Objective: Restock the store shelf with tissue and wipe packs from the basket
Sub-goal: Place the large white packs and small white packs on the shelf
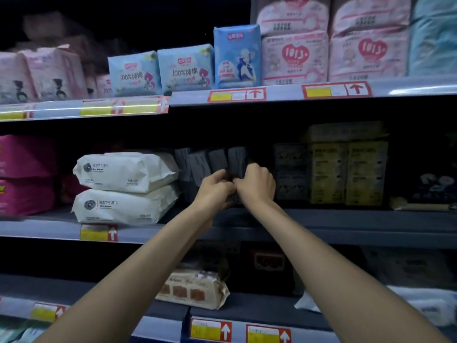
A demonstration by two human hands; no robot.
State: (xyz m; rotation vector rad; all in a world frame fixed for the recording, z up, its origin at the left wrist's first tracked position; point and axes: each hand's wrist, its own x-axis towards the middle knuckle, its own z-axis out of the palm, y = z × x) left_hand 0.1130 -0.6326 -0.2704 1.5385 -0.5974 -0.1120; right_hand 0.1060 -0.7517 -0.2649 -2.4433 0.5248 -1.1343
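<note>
Right hand (257, 184) pinches dark, perhaps grey pack (237, 158).

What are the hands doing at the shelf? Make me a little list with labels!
left hand: grips the dark packs, fingers curled
right hand: grips them too, close beside the left hand
dark packs: standing in a row on the middle shelf
white wipe packs: two, stacked, left of the hands
yellow boxes: right of the hands
blue packs: on the shelf above
</note>
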